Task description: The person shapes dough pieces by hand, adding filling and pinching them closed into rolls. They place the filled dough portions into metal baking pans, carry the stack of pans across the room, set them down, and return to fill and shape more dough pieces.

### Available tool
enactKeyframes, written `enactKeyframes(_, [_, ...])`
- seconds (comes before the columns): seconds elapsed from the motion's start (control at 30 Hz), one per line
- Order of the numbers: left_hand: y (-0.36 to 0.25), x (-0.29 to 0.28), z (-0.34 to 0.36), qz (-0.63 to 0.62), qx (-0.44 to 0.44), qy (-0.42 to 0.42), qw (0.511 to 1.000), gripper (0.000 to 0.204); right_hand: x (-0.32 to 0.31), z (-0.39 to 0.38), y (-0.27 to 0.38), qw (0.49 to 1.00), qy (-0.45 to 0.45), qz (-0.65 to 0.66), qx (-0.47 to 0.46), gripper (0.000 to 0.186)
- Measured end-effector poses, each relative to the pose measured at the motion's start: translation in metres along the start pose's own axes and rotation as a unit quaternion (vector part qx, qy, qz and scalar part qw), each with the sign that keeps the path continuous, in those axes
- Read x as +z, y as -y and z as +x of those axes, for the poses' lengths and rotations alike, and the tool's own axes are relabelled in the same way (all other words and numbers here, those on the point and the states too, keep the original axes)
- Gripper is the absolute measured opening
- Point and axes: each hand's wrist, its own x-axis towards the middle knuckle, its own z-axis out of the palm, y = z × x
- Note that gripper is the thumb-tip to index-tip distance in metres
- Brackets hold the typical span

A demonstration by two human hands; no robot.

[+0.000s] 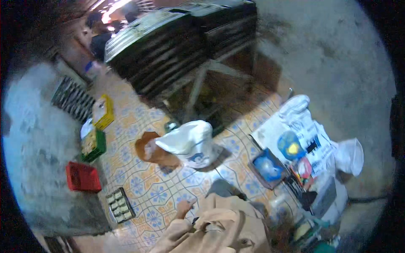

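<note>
My left hand (184, 208) hangs low beside my body, over the patterned tile floor. Its fingers look loosely apart, and I see nothing in them, though the hand is small and blurred. My right hand is out of sight. To the left of my hand, a dark tray (120, 205) with rows of pale blocks lies on the floor by the wall. Ahead stands a bulging white sack (194, 145), its top slumped to the left. Just left of it is a brown, flattish thing (152, 152) I cannot make out.
Stacked dark trays (164, 50) rest on a metal frame (198, 86) ahead. A red crate (83, 177), a green crate (98, 145) and a yellow crate (104, 111) line the left wall. At right are a blue-lined box (268, 168) and a white bucket (350, 157). People (99, 36) are far back.
</note>
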Motion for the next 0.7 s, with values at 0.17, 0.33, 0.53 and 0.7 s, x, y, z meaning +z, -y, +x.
enactKeyframes(0.17, [-0.029,0.031,0.034,-0.085,0.147,-0.07,0.983,0.052,-0.166,0.191,0.093,0.991,0.099,0.044,-0.079,0.043])
enactKeyframes(0.33, [-0.139,-0.007,0.128,0.058,0.137,-0.141,0.979,0.046,-0.135,0.373,0.175,0.937,-0.206,-0.199,-0.2,0.026])
enactKeyframes(0.53, [-0.469,-0.231,0.192,-0.005,0.258,-0.302,0.918,0.038,-0.014,0.425,0.205,0.944,0.059,-0.195,-0.26,0.027])
enactKeyframes(0.7, [-0.686,-0.389,0.206,-0.124,0.331,-0.222,0.909,0.032,-0.034,0.418,0.306,0.981,0.091,0.0,-0.17,0.03])
